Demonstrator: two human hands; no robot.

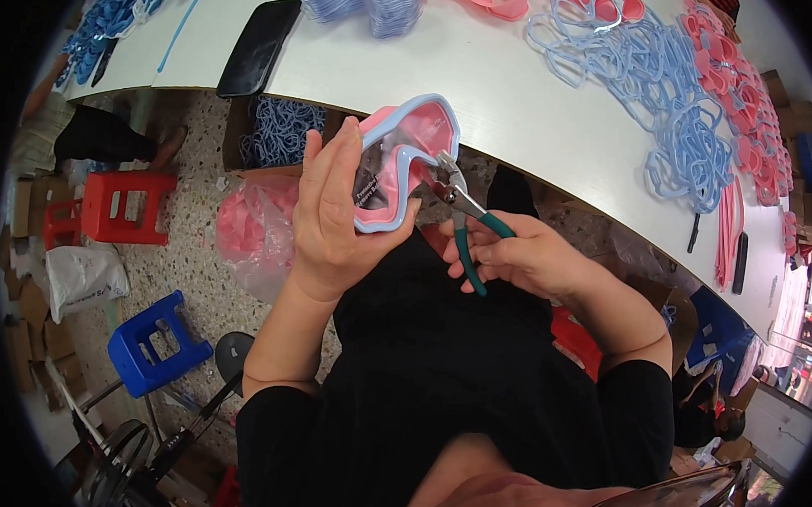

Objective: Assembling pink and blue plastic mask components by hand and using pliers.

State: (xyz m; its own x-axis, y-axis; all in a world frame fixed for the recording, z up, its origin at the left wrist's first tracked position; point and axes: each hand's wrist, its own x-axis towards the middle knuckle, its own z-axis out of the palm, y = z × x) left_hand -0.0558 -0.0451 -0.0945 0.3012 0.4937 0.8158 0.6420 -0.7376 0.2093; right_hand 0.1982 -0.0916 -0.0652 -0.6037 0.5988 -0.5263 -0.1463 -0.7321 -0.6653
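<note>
A pink diving mask with a light blue rim and a clear lens is held up in front of me, just off the table's near edge. My left hand grips it from the left, fingers raised along its side and thumb under the lower rim. Green-handled pliers sit in my right hand, fingers wrapped around the handles. Their metal jaws are against the mask's right rim near the nose part; whether they pinch it, I cannot tell.
On the white table lie a black phone, stacked clear lenses, heaped light blue frames, pink mask bodies and pink straps. Below are a box of blue loops, a bag of pink parts and stools.
</note>
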